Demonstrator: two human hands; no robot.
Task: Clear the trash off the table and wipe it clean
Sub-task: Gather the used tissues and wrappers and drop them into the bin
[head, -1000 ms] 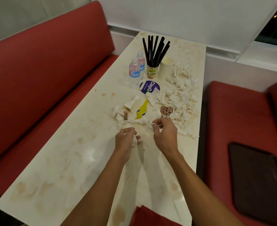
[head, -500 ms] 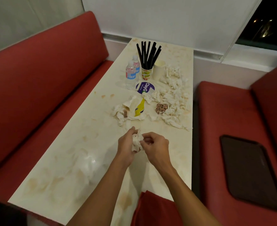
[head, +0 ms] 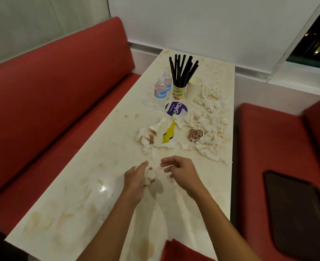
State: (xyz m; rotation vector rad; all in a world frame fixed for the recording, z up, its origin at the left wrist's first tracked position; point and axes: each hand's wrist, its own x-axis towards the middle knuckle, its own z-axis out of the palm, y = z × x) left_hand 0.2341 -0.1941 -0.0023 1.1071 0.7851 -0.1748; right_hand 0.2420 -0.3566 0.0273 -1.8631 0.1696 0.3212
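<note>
Right now my left hand (head: 136,178) is curled around a wad of crumpled tissue (head: 149,176), just above the surface (head: 80,204), a little below the middle of the frame. My right hand (head: 181,173) hangs just beside it with its fingers bent; I cannot tell whether they pinch a shred of paper.

The wad looks feather-light, soft and squashable. I judge a loose whole-palm squeeze suits it better than fingertips, which could tear damp paper.

Above the hands, toward the centre and right, lies the heap of tissues (head: 210,121), with a yellow wrapper (head: 169,132) and a spotted wrapper (head: 195,134) among it. These should scoop up by the handful, gathered from the edges inward.

Further up stand two water bottles (head: 160,91), a cup of black straws (head: 178,91) and a white cup (head: 193,89). They look stiffer and are best taken by their sides, upright. A dark tray (head: 296,213) lies on the red seat at lower right.
</note>
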